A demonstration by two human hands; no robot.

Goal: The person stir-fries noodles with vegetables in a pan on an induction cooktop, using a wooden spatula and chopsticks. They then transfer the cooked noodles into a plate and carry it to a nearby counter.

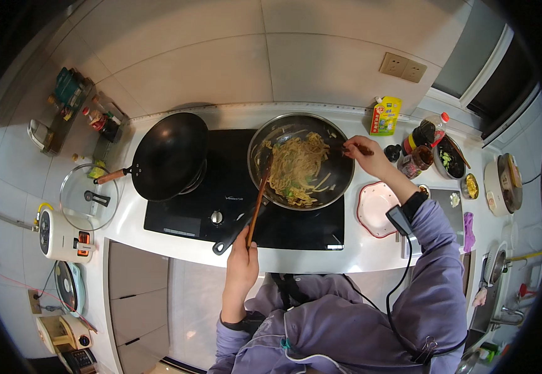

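Note:
My left hand (242,259) grips the lower end of a long brown wooden utensil (258,198), whose far end reaches into the noodles. Near that hand the black pan handle (221,247) points towards me; my fingers seem to be on the wooden utensil, not the handle. My right hand (369,153) is over the right rim of the frying pan (338,180) and holds a second dark brown utensil (363,150). Its working end is hard to make out against the pan. Stir-fried noodles (299,163) with green vegetable pieces lie mostly left of the pan's middle.
A black wok (170,154) sits on the left of the black cooktop (243,224). A glass lid (77,201) leans farther left. To the right are a scalloped pink-white bowl (376,210), a yellow pouch (386,116), sauce bottles (418,135) and a cutting board (444,205).

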